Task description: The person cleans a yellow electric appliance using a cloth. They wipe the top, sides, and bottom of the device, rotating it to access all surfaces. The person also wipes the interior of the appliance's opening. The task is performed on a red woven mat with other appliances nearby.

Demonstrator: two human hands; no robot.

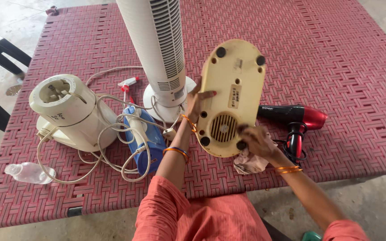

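My left hand [196,103] grips the left edge of a cream appliance base [231,89], tilted up so its underside faces me, with black rubber feet and a round vent grille. My right hand [256,140] presses a crumpled pinkish cloth [249,163] against the lower right of that underside, near a rubber foot. The hand looks blurred. Both wrists carry orange bangles.
All lies on a red woven cot [349,58]. A white tower fan [159,44] stands behind. Left are a cream mixer base [70,111] with tangled white cord, a blue and white iron [146,134] and a clear bottle [28,172]. A red and black hair dryer [298,120] lies right.
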